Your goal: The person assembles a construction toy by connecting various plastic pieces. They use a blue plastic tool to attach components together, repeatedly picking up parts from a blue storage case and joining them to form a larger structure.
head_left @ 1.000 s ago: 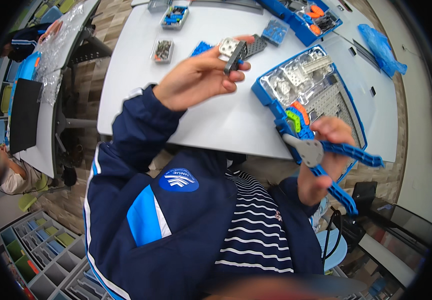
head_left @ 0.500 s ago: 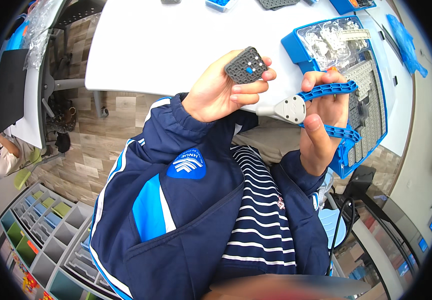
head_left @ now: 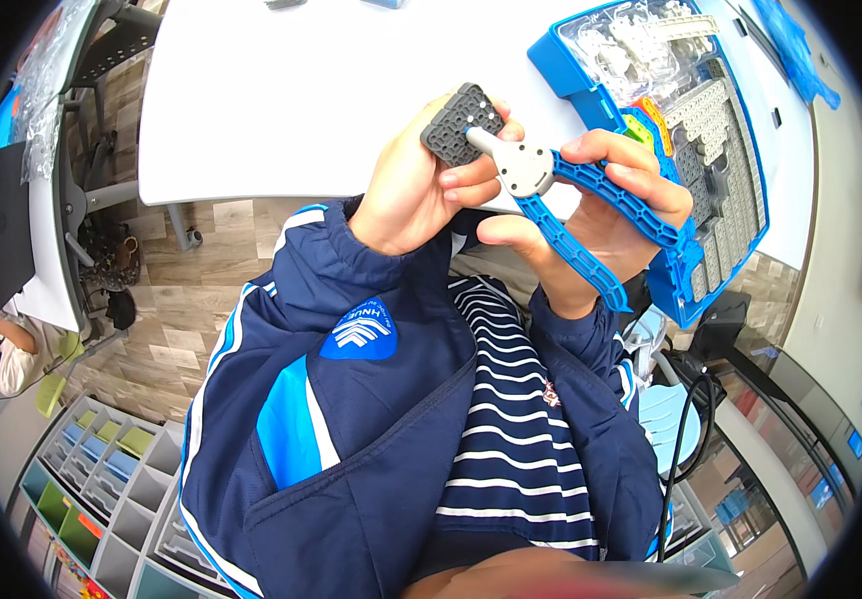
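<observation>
My left hand (head_left: 403, 190) grips a dark grey perforated block (head_left: 448, 142), its studded face turned up, with small white pegs and a blue spot in it. My right hand (head_left: 611, 235) holds a forked building piece, a light grey hub (head_left: 526, 168) with two curved blue beams (head_left: 576, 250) spreading from it. One beam lies under my right fingers; the other runs past the thumb. The hub's narrow grey stem meets the block's face near the blue spot. Whether the stem sits in a hole cannot be seen.
On the white table (head_left: 251, 110) at the right stands a blue kit box (head_left: 576, 75) with bagged white parts, grey plates and beams, and orange and green pieces. A blue plastic bag (head_left: 801, 55) lies beyond it. A drawer cabinet (head_left: 116, 469) stands lower left.
My right hand has brought the forked piece left and turned it, so its stem now touches the block. My left hand has shifted slightly left and up. The head view has shifted.
</observation>
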Motion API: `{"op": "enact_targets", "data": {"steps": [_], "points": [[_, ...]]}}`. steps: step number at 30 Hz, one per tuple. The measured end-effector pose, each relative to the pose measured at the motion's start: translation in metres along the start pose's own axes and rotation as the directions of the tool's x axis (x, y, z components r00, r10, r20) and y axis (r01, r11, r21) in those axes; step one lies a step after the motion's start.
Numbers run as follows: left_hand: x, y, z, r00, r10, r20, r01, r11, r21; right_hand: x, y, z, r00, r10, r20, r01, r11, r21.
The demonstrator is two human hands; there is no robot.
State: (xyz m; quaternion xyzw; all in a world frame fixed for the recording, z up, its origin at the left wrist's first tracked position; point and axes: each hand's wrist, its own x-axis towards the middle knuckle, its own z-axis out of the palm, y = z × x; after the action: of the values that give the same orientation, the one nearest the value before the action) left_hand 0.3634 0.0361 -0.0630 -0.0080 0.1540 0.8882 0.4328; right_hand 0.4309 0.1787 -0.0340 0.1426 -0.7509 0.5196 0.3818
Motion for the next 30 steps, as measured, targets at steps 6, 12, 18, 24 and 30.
{"op": "enact_targets", "data": {"steps": [6, 12, 18, 24, 30], "points": [[-0.006, -0.004, 0.005, 1.000, -0.008, 0.018, 0.006, 0.993, 0.117, 0.004, 0.008, -0.010, 0.990, 0.068, -0.127, -0.068, 0.998, 0.007], [-0.007, -0.006, 0.001, 0.980, -0.171, 0.102, 0.176, 0.984, -0.033, 0.012, 0.024, -0.010, 0.759, 0.639, -0.124, -0.489, 0.686, 0.539], [-0.026, 0.034, -0.016, 0.992, 0.080, 0.093, -0.054, 0.966, -0.253, 0.056, 0.016, -0.035, 0.539, 0.735, -0.411, -0.348, 0.639, 0.686], [-0.028, 0.057, -0.016, 0.946, 0.315, -0.079, -0.284, 0.920, 0.271, 0.076, 0.021, -0.007, 0.837, 0.510, -0.198, -0.319, 0.749, 0.580], [-0.015, 0.078, -0.001, 0.942, 0.336, 0.006, -0.237, 0.654, 0.719, 0.086, 0.028, 0.047, 0.882, 0.453, -0.131, -0.291, 0.742, 0.604]]}}
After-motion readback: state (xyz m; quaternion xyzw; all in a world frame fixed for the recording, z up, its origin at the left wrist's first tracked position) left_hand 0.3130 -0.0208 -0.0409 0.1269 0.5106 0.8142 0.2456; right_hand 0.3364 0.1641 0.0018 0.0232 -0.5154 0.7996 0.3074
